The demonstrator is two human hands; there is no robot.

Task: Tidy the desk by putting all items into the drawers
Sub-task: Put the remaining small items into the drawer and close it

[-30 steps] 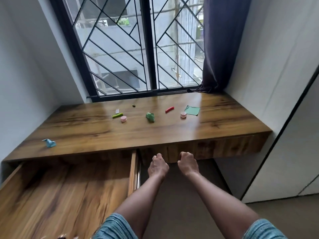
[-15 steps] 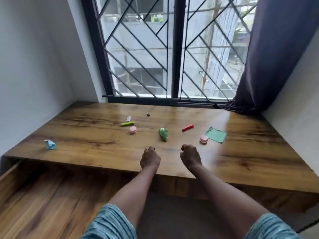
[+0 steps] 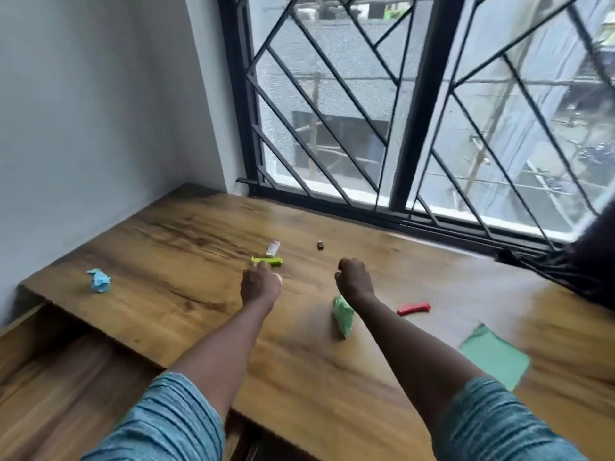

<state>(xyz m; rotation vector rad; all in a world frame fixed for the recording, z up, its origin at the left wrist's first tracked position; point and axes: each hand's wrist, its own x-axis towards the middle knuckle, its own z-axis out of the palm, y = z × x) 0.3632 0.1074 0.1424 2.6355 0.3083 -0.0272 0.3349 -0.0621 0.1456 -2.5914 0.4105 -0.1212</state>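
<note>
Small items lie scattered on the wooden desk point(image 3: 173, 234): a crumpled blue paper point(image 3: 99, 280), a lime-green stick point(image 3: 267, 260), a white-pink eraser point(image 3: 273, 248), a tiny dark piece point(image 3: 320, 245), a folded green paper point(image 3: 343, 316), a red piece point(image 3: 413, 308) and a flat green sheet point(image 3: 494, 359). My left hand point(image 3: 260, 285) hovers just below the lime stick, knuckles up, over a pink disc point(image 3: 279, 278) of which only a sliver shows. My right hand point(image 3: 354, 277) hangs loosely curled above the folded green paper and holds nothing. An open drawer point(image 3: 50, 394) sticks out at lower left.
A white wall borders the desk on the left. A barred window point(image 3: 416, 128) runs along the back edge. A dark curtain point(image 3: 579, 271) bunches on the desk at the far right.
Both hands have moved from the desk's front edge out over the desktop toward the items. The view has swung left and closer, so the open drawer sits at lower left.
</note>
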